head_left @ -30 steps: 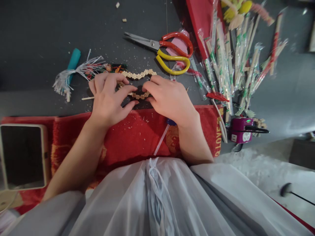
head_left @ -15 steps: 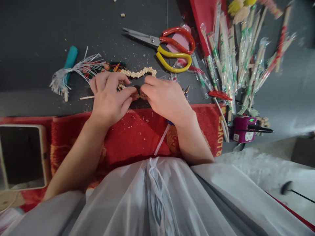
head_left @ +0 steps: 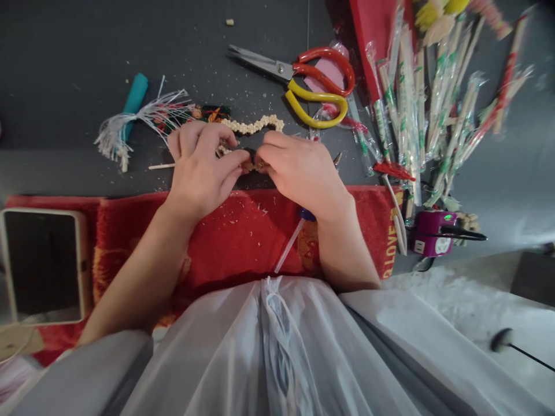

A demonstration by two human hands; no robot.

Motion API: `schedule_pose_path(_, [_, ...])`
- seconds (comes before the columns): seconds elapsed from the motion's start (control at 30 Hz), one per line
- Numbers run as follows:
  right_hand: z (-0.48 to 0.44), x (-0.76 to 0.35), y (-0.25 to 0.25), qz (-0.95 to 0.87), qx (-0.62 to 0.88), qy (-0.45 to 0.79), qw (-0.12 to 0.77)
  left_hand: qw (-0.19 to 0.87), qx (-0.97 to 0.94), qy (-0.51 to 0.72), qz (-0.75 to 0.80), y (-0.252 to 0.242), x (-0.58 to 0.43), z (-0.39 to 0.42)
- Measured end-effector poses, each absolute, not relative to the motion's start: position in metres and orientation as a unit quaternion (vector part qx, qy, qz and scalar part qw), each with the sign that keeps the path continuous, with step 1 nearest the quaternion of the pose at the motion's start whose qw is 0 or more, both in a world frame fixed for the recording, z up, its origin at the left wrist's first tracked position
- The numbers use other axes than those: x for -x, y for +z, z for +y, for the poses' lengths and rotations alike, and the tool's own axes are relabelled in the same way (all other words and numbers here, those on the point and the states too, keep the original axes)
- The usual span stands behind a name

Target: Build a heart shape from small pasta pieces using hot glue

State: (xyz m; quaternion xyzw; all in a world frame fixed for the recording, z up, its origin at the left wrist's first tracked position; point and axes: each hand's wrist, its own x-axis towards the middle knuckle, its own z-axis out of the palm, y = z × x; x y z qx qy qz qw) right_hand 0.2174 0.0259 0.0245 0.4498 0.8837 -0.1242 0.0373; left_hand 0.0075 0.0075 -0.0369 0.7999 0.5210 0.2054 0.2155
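My left hand (head_left: 200,167) and my right hand (head_left: 299,170) meet over the near edge of the grey table. Thumb and fingers of each are closed in a pinch on a short, bumpy brownish strip (head_left: 254,166), mostly covered by the fingertips. Just beyond them curves a cream, knobbly strip (head_left: 254,123), like braid or small beads; whether the two join is hidden. A thin pale stick (head_left: 161,166) pokes out left of my left hand. Behind that hand lies a bundle of white strings (head_left: 143,112) across a teal roll (head_left: 135,95).
Scissors (head_left: 284,70) with red and yellow handles lie beyond my hands. Several plastic-wrapped sticks (head_left: 407,110) fan out at right, near a purple power adapter (head_left: 435,234). A red towel (head_left: 243,231) covers the front edge, with a clear-nozzled tube (head_left: 288,245) and a tablet-like device (head_left: 43,266).
The whole view has shifted slightly, so things appear a little further right. My fingertips have drawn closer together, and less of the brownish strip shows between them.
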Motion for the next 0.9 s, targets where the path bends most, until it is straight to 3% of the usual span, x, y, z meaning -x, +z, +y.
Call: schedule_pose_path(0.9, [0.0254,-0.2179,0.0258,0.884,-0.447,-0.131,0.046,0.178,-0.803,0.221,0.524,-0.0381,-0.0077,0.0062])
